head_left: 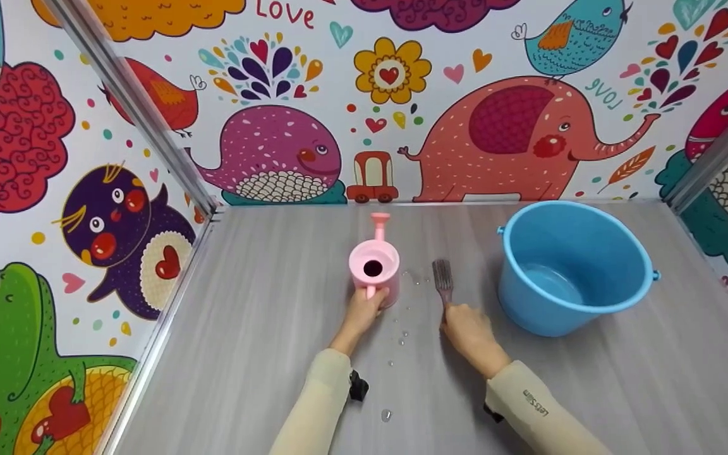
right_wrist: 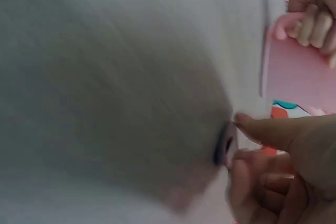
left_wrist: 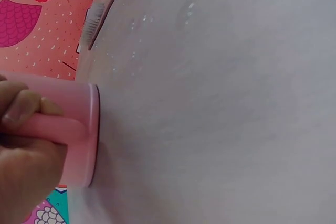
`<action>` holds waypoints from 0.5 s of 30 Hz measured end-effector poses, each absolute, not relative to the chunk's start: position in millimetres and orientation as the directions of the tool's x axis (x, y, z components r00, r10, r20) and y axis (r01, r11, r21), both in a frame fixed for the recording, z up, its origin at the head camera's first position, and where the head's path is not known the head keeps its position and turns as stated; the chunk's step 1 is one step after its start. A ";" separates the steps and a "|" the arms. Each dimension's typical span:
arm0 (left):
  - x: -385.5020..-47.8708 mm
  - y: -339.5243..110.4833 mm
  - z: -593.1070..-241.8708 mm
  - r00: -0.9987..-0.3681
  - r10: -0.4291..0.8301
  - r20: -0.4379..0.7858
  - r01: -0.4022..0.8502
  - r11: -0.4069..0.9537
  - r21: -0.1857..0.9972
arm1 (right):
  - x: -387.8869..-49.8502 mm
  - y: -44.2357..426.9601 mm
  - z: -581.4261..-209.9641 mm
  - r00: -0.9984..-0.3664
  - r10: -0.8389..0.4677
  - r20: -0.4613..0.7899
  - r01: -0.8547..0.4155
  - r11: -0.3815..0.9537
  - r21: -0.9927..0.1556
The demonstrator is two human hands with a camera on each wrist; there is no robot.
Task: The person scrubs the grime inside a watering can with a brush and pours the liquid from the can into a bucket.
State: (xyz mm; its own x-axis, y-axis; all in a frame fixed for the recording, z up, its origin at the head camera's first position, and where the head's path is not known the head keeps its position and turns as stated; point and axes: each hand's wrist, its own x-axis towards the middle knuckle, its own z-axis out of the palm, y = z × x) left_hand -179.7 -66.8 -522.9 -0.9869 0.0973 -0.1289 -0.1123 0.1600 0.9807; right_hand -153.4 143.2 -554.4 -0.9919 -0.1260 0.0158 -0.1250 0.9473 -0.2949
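Observation:
A pink watering can (head_left: 392, 281) appears to stand on the grey table, its spout pointing to the far side and a dark round opening in its top. My left hand (head_left: 361, 317) grips its handle (left_wrist: 47, 127), fingers curled round it. To the right, a dark pinkish hairbrush (head_left: 443, 278) lies low at the tabletop, bristle end away from me. My right hand (head_left: 471, 335) pinches the brush by its handle, thumb and forefinger at the handle's holed end (right_wrist: 228, 142) in the right wrist view. The brush's bristles (left_wrist: 93, 22) show in the left wrist view.
A blue bucket (head_left: 566, 322) stands upright to the right of my right hand. Several water drops (head_left: 387, 415) dot the table (head_left: 263, 328) between the hands. Walls printed with cartoon animals (head_left: 497, 145) and metal corner rails (head_left: 143, 114) border the table.

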 end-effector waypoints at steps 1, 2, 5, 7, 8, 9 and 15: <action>-179.3 -66.5 -522.9 -0.987 0.098 -0.131 -0.115 0.155 0.981 | -154.2 143.5 -554.2 -0.991 -0.130 0.007 -0.127 0.948 -0.293; -179.0 -66.2 -523.0 -0.987 0.099 -0.130 -0.114 0.151 0.982 | -154.5 144.4 -552.8 -0.990 -0.138 -0.001 -0.132 0.948 -0.291; -178.1 -65.4 -523.1 -0.986 0.096 -0.138 -0.124 0.139 0.983 | -153.4 149.5 -543.4 -0.986 -0.168 0.000 -0.159 0.936 -0.313; -177.9 -65.1 -522.8 -0.985 0.094 -0.145 -0.132 0.137 0.982 | -151.3 154.2 -531.0 -0.983 -0.184 -0.017 -0.166 0.919 -0.358; -177.8 -65.1 -522.6 -0.985 0.093 -0.144 -0.130 0.139 0.982 | -150.0 156.6 -522.5 -0.981 -0.192 -0.025 -0.168 0.908 -0.384; -178.1 -65.0 -522.2 -0.985 0.090 -0.148 -0.135 0.138 0.981 | -149.0 159.3 -512.8 -0.979 -0.204 -0.032 -0.172 0.892 -0.418; -183.2 -66.0 -529.4 -0.989 0.082 -0.123 -0.111 0.139 0.984 | -140.1 188.1 -440.2 -0.938 -0.341 0.054 -0.307 0.753 -0.583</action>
